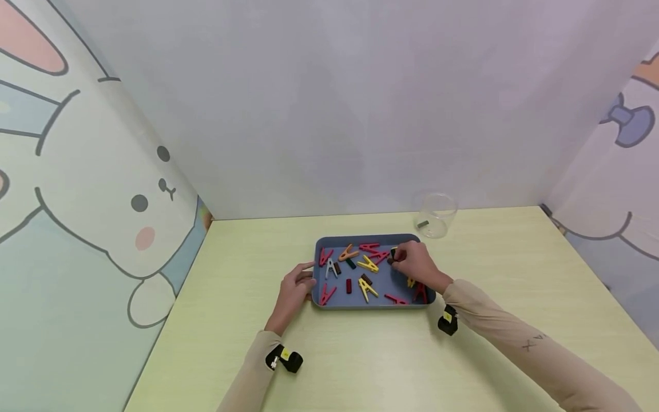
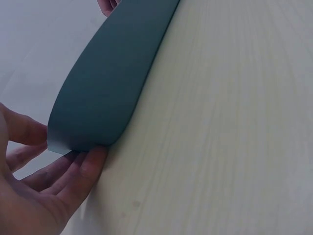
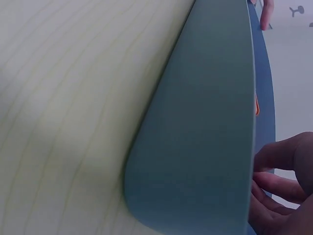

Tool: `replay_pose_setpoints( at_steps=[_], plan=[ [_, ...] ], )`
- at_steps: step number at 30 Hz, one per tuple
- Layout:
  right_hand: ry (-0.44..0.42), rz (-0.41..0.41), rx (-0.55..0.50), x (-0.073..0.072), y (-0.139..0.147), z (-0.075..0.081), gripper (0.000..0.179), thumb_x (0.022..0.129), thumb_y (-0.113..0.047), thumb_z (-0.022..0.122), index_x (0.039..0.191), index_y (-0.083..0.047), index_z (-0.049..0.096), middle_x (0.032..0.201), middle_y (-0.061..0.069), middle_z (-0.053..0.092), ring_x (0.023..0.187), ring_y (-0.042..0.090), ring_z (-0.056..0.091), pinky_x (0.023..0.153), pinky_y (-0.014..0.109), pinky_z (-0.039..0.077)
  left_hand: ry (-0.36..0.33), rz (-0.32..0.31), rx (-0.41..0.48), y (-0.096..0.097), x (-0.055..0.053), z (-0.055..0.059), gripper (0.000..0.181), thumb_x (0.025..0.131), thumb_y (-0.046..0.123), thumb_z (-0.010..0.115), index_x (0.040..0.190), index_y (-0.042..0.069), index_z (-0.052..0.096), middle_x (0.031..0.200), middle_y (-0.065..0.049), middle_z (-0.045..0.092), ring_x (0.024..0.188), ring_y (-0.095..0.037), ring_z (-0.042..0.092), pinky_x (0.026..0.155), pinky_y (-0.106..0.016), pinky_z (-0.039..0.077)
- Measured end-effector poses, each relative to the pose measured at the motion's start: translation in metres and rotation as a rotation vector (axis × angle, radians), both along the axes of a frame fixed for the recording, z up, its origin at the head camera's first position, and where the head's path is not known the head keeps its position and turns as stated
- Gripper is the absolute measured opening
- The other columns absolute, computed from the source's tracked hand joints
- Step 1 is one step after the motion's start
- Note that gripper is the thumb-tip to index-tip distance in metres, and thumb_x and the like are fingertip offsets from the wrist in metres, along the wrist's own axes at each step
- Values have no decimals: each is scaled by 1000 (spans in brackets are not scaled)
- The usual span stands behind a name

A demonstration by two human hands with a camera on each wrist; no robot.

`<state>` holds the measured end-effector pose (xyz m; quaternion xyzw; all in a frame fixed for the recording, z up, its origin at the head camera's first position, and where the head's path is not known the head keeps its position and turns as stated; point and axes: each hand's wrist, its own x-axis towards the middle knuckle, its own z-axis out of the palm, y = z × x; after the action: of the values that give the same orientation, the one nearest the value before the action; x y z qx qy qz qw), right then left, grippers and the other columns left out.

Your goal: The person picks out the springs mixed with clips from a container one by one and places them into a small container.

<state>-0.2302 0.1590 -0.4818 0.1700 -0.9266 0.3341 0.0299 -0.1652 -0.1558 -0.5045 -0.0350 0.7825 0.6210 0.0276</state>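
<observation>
A blue-grey tray [image 1: 381,306] lies on the table with clothespins and small blocks spread inside. My left hand [image 1: 294,289] holds its left end, fingers at the rim and low on the outer wall [image 2: 93,98]. Over the tray's right part, my right hand [image 1: 418,264] pinches a small dark block [image 1: 393,252]; its exact kind is hard to tell. Below the fingertips lies a brown block [image 1: 390,261]. Nearby are a yellow clothespin [image 1: 368,264] and a red clothespin [image 1: 380,256]. In the right wrist view, the tray wall [image 3: 195,122] hides what the fingers [image 3: 279,154] hold.
Behind the tray's right corner stands a clear jar [image 1: 436,220] with a dark green block [image 1: 423,224] in it. Elsewhere in the tray are an orange clothespin [image 1: 348,252], a grey clothespin [image 1: 331,268] and a dark red block [image 1: 348,285]. A white wall [image 1: 329,126] borders the table's back.
</observation>
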Motion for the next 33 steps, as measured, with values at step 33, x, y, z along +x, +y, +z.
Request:
replay_pose_setpoints(
  at_steps=[33],
  plan=[
    [-197,-35,-277,8,22,13,10,77,-6,75,85,-1,74,84,12,68,67,28,67,59,36,55,-2,5,-13,2,4,4,41,90,6,56,130,14,58,115,-15,63,94,-25,63,60,-35,54]
  ],
)
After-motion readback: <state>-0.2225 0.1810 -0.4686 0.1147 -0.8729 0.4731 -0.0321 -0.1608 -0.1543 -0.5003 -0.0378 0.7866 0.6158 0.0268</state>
